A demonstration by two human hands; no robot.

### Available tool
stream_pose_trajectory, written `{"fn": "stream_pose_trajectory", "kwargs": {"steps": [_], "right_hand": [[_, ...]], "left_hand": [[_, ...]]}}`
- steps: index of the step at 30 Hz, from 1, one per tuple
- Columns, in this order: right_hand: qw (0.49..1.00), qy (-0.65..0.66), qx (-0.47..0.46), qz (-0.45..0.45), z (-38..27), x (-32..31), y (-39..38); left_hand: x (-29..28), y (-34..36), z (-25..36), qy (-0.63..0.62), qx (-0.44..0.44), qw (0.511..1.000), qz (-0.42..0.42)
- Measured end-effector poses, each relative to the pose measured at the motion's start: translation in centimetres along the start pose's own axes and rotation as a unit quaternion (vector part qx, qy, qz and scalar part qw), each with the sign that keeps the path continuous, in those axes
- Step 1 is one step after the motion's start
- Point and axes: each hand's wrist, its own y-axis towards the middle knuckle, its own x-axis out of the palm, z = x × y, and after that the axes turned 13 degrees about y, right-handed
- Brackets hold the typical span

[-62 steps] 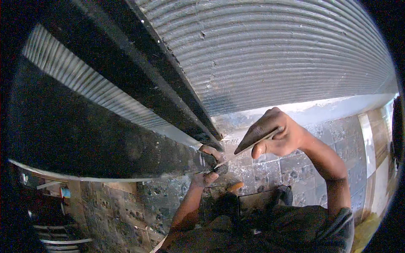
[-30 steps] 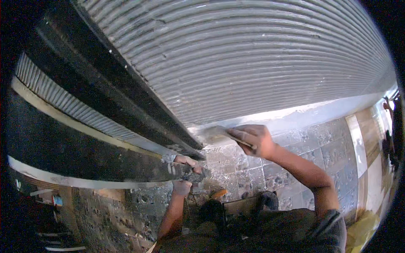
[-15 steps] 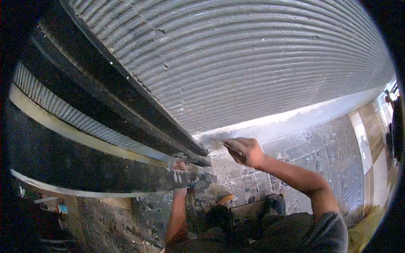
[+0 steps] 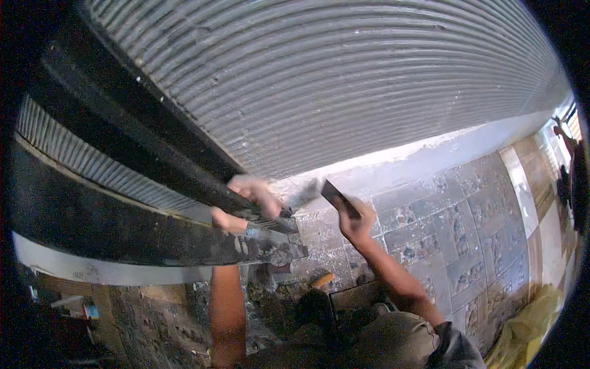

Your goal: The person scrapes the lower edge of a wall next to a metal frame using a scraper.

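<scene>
My right hand point(image 4: 359, 220) is closed round a dark flat rectangular blade point(image 4: 335, 193), held up before the foot of the wall. My left hand point(image 4: 253, 195) reaches over the black frame point(image 4: 153, 144), its fingers smeared by motion and its thumb apart from them on the near side. Just beyond those fingers, a blurred grey patch with a dark end point(image 4: 302, 195) shows at the corner of frame and wall; I cannot tell whether the hand holds it. A grey ribbed wall point(image 4: 344, 92) rises above, with a smooth pale strip point(image 4: 393, 163) along its base.
Grey patterned floor tiles point(image 4: 430, 209) with white specks run along the wall. A small orange thing point(image 4: 322, 281) lies on the floor near my legs. Yellowish sheeting point(image 4: 525, 329) is at the lower right. The long black frame bars the left side.
My left hand has risen from behind the frame's near part to its top, near the wall corner. My right hand has drawn back from the corner, its blade now tilted upright.
</scene>
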Motion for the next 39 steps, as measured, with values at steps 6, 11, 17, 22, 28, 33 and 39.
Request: {"fn": "stream_pose_trajectory", "kwargs": {"steps": [6,11,17,22,28,33,39], "right_hand": [[0.992,-0.076,-0.033,0.098,-3.5,-6.8,-0.4],[0.993,0.019,-0.052,-0.102,-1.0,2.5,3.0],[0.969,0.097,-0.050,-0.223,-1.4,-2.0,-3.6],[0.994,0.104,0.013,-0.008,-2.4,-6.5,-0.8],[0.993,0.025,0.002,-0.112,-0.4,-2.1,2.9],[0.995,-0.027,0.000,-0.094,-2.5,-6.6,0.7],[0.997,0.046,0.028,-0.050,-3.0,-4.4,3.2]], "left_hand": [[3.3,1.7,0.7,0.237,0.145,0.811,0.515],[3.1,1.9,0.3,0.255,0.124,0.831,0.479],[4.0,2.4,0.2,0.264,0.116,0.785,0.549],[4.0,2.7,0.1,0.273,0.104,0.775,0.560],[4.1,2.8,0.2,0.264,0.113,0.775,0.562],[3.9,2.5,-0.2,0.257,0.126,0.785,0.550],[4.1,2.6,0.0,0.256,0.117,0.774,0.567]]}}
